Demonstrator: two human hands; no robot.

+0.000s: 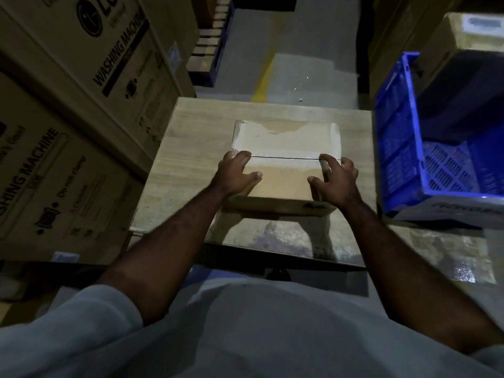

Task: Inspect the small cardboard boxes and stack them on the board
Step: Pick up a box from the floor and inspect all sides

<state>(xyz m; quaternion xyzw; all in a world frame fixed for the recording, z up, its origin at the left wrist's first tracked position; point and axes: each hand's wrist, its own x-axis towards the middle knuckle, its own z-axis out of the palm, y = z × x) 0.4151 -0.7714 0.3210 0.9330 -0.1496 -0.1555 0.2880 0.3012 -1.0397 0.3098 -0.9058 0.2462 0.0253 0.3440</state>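
- The small brown cardboard box (286, 143), its top seam sealed with clear tape, sits between the two hands over the middle of the board; I cannot tell whether its base is fully down.
- The left hand (236, 173) grips the box's side at 9 o'clock, fingers curled over the top edge and thumb lying on the lid.
- The right hand (336, 178) clasps the side at 3 o'clock in the same way, with fingers bent and thumb on the lid.
- A blue perforated plastic crate (401, 148) stands at 3 o'clock of the box, just beside the board; its inside is too dark to tell the contents.
- The pale wood-grain rectangular board (191, 148) lies flat beneath the box.
- Large brown cartons printed "WASHING MACHINE" (90, 64) are stacked at 9 to 10 o'clock.
- A grey concrete floor (300, 69) with a yellow painted line (263, 80) runs off at 12 o'clock.
- The lighting is dim.
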